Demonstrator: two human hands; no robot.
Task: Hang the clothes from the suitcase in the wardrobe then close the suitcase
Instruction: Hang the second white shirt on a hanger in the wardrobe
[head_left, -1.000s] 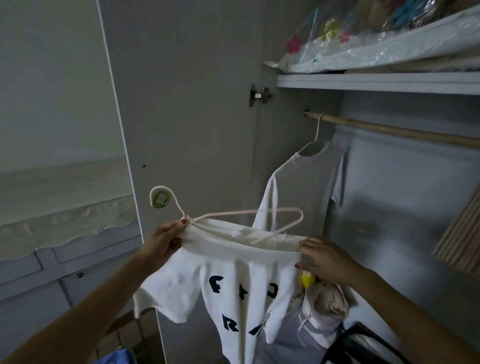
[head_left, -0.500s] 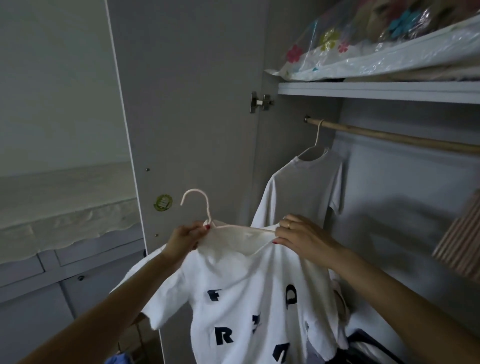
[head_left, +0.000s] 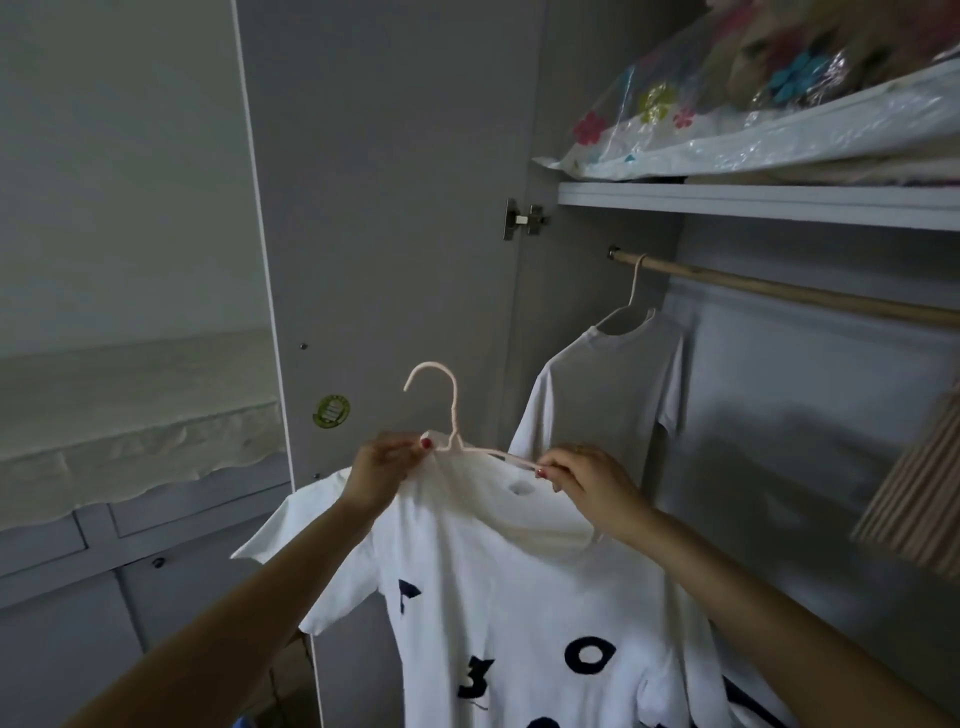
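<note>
Printed T-shirt (head_left: 519, 613): soft white cotton with dark felt-like letters; it hangs below both hands, and the collar is bunched up between the fingers, probably because the shoulders are not yet seated on the hanger.
Left hand (head_left: 382, 470): the fingers pinch the collar cloth just left of the hanger neck, to keep the fabric from sliding off.
Right hand (head_left: 582, 480): thumb and forefinger pinch the thin hanger arm together with the cloth edge, the other fingers are curled under.
Hanger (head_left: 454, 415): thin pale pink wire; its hook stands upright above the left fingers, free for the rail.
Hung T-shirt (head_left: 608, 395): plain white, smooth, beyond the right fingers.
Rail (head_left: 789, 293): round wooden bar, above and far behind the right fingers, with room beside the first hanger.
Suitcase: not in view.
</note>
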